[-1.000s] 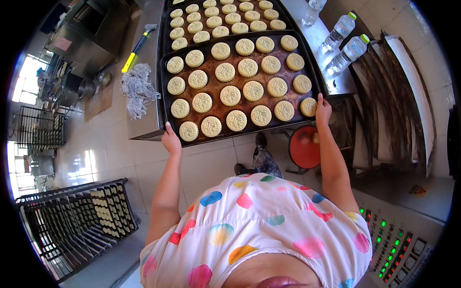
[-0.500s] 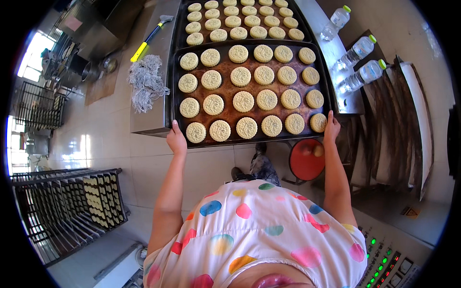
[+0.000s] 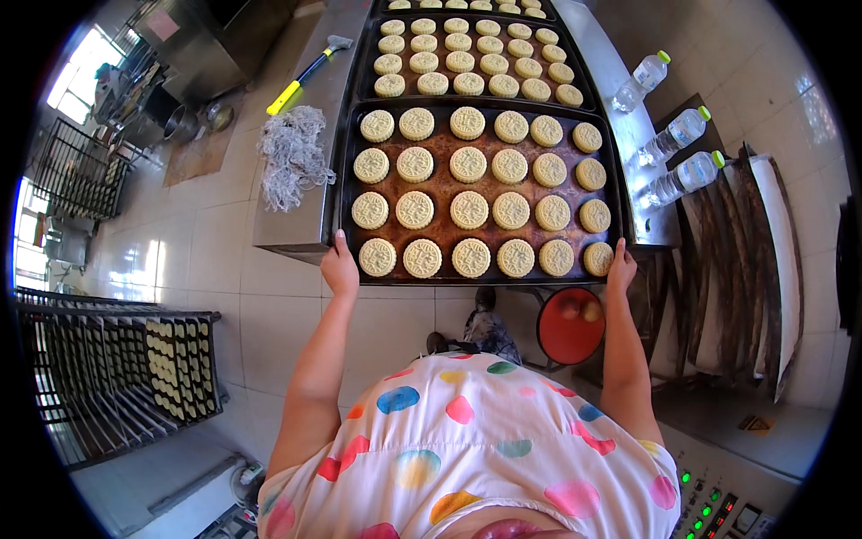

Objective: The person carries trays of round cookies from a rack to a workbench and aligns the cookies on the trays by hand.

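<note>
My left hand grips the near left corner of a dark baking tray, and my right hand grips its near right corner. The tray holds several rows of pale round, scalloped cookies with pressed patterns on top. It lies at the end of a steel table, in front of further cookie trays. To its left are a yellow-handled scraper and a grey, stringy cloth. Several clear water bottles line the table's right side.
A red round stool is under the table's right end. Dark warped sheets lean at the right, above a control panel. Racks of trays stand at the left, and steel equipment is at the back left. My foot shows below.
The table, trays and bottles have shifted down and right in the view, showing more of the back trays. My hands have kept hold of the front tray's corners.
</note>
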Tool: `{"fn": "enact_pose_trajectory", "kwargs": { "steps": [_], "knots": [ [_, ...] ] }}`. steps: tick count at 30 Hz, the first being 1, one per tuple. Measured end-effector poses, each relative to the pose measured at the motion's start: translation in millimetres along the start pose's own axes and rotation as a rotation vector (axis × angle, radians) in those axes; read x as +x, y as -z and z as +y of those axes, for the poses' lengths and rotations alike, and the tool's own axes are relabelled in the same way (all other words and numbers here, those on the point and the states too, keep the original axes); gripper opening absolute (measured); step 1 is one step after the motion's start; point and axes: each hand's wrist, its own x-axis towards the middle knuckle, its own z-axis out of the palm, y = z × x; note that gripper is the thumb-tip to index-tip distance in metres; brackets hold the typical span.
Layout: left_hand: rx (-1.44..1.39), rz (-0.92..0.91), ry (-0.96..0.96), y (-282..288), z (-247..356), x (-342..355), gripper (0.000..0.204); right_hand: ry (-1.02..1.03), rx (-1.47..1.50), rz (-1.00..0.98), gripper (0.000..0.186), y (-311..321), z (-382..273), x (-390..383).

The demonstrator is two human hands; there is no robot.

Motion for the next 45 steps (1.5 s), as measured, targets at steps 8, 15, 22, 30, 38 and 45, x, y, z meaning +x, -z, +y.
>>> {"fn": "enact_pose_trajectory", "kwargs": {
  "steps": [8, 15, 22, 30, 38, 45],
  "knots": [
    [0.023, 0.029, -0.035, -0.3, -0.8, 0.2, 0.065, 0.011, 0.035, 0.013, 0.054, -2.5, -3.7, -4.0],
    [-0.006, 0.036, -0.054, -2.2, -5.6, 3.1, 0.067, 0.005, 0.065, 0.011, 0.054, -3.9, -3.8, -5.1],
    [-0.022, 0.061, -0.044, -2.5, -5.4, 4.8, 0.065, 0.017, 0.031, 0.017, 0.055, -6.9, -2.7, -0.4],
    [-0.015, 0.035, -0.036, 0.8, -1.4, 1.1, 0.064, -0.026, -0.036, 0.004, 0.056, -2.1, -1.2, -2.0],
    [0.006, 0.063, -0.042, -3.6, 6.9, 4.8, 0.066, 0.001, 0.120, 0.086, 0.053, -11.9, -0.3, 0.1],
    [0.019, 0.042, -0.024, -3.0, 5.3, 3.5, 0.066, -0.037, 0.028, 0.050, 0.052, -12.4, -28.2, -4.1]
  ]
}}
